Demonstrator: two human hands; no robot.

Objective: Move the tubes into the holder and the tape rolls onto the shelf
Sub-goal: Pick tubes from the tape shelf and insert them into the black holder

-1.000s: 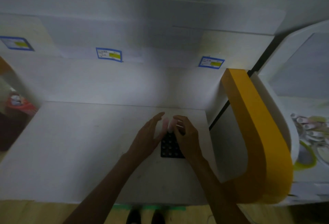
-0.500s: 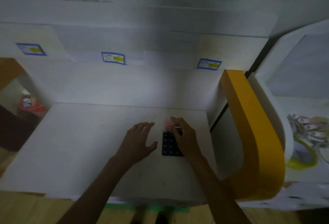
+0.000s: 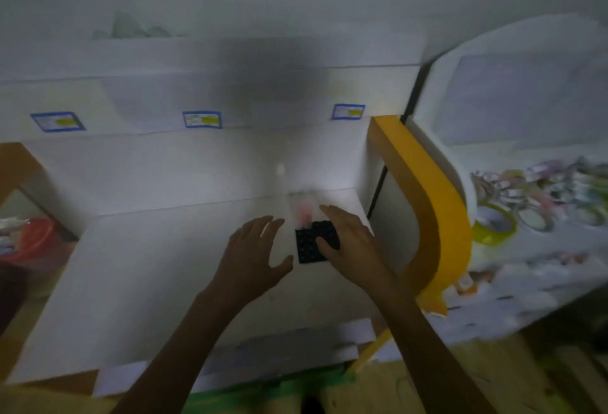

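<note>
On the white worktop (image 3: 164, 282) at frame centre, the black holder (image 3: 312, 242) lies between the spread, empty hands, right hand (image 3: 353, 242) resting on it, left hand (image 3: 251, 255) beside; a pink-capped tube (image 3: 304, 211) stands blurred at its far edge.

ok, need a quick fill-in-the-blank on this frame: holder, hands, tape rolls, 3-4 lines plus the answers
1. The black holder with its grid of holes lies on the white shelf, between the two ____.
2. The right hand rests partly on the holder, while the left hand lies to its ____ with fingers spread.
3. The pile of tape rolls lies on the surface to the ____ of the yellow curved panel.
4. Along the shelf's back sit three labels with ____ borders.

Missing words: hands; left; right; blue
</note>
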